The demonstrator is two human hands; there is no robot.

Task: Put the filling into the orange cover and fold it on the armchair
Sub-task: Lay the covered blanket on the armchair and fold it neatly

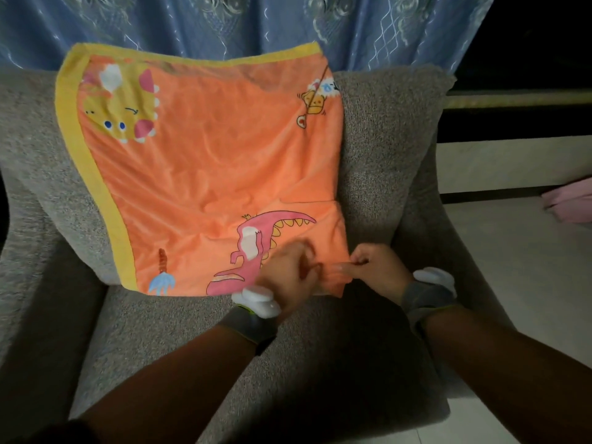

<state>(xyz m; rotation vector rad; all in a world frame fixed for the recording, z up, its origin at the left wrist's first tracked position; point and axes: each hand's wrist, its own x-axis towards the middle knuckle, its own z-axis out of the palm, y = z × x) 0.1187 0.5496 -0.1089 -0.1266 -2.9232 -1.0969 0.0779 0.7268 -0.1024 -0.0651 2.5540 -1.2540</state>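
The orange cover (205, 161), with a yellow border and cartoon dinosaurs, leans flat against the back of the grey armchair (384, 149); its lower edge rests on the seat. It looks slightly padded, and the filling itself is not visible. My left hand (288, 270) and my right hand (374, 267) meet at the cover's lower right corner. Both pinch the orange fabric there, fingers closed on the edge. Each wrist carries a grey band with a white device.
A blue patterned curtain (288, 24) hangs behind the armchair. To the right are a pale floor, a dark low ledge and a pink cloth (570, 203). The grey seat cushion (224, 363) lies open below my forearms.
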